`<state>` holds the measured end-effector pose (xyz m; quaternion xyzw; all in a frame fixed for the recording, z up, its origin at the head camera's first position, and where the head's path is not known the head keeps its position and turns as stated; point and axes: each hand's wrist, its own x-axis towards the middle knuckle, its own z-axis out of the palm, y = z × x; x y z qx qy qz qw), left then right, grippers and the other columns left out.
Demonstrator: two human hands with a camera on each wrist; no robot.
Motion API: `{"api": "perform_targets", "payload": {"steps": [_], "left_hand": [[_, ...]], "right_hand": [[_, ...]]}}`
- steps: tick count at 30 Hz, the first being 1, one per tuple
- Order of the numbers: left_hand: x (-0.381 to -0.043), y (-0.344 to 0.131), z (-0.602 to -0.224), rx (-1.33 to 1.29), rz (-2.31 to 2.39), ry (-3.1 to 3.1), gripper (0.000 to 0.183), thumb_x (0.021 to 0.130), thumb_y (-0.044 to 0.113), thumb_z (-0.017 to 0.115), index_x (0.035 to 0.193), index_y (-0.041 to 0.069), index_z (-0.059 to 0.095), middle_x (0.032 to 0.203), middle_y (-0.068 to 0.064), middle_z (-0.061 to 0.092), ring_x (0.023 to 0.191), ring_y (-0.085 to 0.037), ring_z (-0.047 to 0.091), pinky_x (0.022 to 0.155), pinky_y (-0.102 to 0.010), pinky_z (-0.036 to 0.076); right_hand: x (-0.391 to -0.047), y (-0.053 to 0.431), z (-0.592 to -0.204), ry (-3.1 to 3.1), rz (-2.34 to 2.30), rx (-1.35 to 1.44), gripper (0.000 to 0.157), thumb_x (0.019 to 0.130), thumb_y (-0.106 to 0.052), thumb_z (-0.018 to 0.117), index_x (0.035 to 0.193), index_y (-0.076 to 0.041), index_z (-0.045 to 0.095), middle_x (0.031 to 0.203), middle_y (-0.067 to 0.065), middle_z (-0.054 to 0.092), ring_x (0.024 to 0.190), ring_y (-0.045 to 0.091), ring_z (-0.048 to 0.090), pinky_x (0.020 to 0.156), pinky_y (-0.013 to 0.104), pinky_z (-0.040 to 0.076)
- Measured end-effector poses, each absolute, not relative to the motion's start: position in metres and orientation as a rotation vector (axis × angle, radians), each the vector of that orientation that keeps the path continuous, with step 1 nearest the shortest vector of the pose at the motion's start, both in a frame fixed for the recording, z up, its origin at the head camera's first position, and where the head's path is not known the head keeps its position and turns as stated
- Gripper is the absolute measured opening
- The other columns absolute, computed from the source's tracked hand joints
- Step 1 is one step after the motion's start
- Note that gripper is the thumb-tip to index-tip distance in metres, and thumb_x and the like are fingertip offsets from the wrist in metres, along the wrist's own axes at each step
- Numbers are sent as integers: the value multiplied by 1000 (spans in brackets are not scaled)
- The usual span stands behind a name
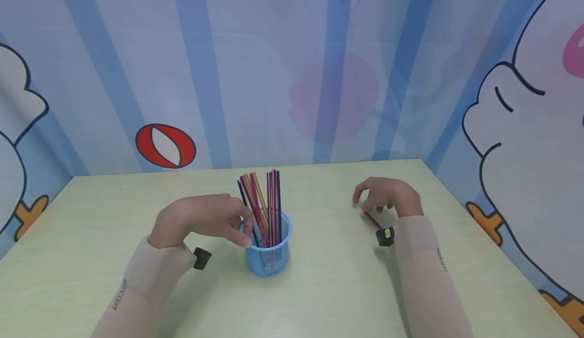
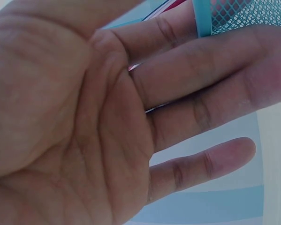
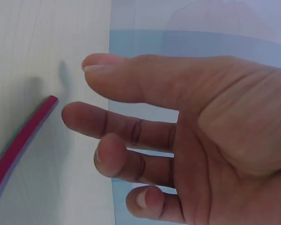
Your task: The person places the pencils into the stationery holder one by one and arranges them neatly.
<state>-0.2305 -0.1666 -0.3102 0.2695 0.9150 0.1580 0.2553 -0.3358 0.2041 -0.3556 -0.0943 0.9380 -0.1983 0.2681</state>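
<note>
A light-blue mesh pen cup (image 1: 270, 264) stands upright on the table, holding several thin pencils (image 1: 274, 203) in red, yellow and dark colours that lean to different sides. My left hand (image 1: 207, 219) holds the cup's left rim, thumb at the front; in the left wrist view the index finger passes behind the mesh wall (image 2: 260, 16) while the others stretch outside it. To the right, my right hand (image 1: 385, 195) hovers with loosely bent, spread fingers. Below it a single red pencil (image 3: 25, 140) lies on the table, its blunt end just short of the fingertips.
The pale wooden table (image 1: 319, 297) reaches back to a blue striped cloth backdrop (image 1: 274, 74). A printed red and white ball (image 1: 166, 146) shows on it, and a large white cartoon figure (image 1: 538, 176) is on the right side panel. Small black wrist devices (image 1: 202, 258) sit on both sleeves.
</note>
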Motion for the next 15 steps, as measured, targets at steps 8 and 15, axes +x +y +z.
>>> {"api": "perform_targets", "payload": {"steps": [8,15], "left_hand": [[-230,-166,-309,721,440,2481,15,90,30,76,90,18,67,68,4,46,65,-10,46,62,-27,37],[-229,-166,-309,716,436,2482,15,90,30,76,91,18,67,67,4,46,65,-10,46,61,-27,37]], "right_hand": [[-336,204,-362,2529,-541,-205,24,90,-6,62,110,-17,69,118,12,49,62,17,43,54,29,32],[-338,197,-369,2576,-470,-229,19,87,-3,65,102,-14,64,106,9,52,64,18,43,61,34,36]]}}
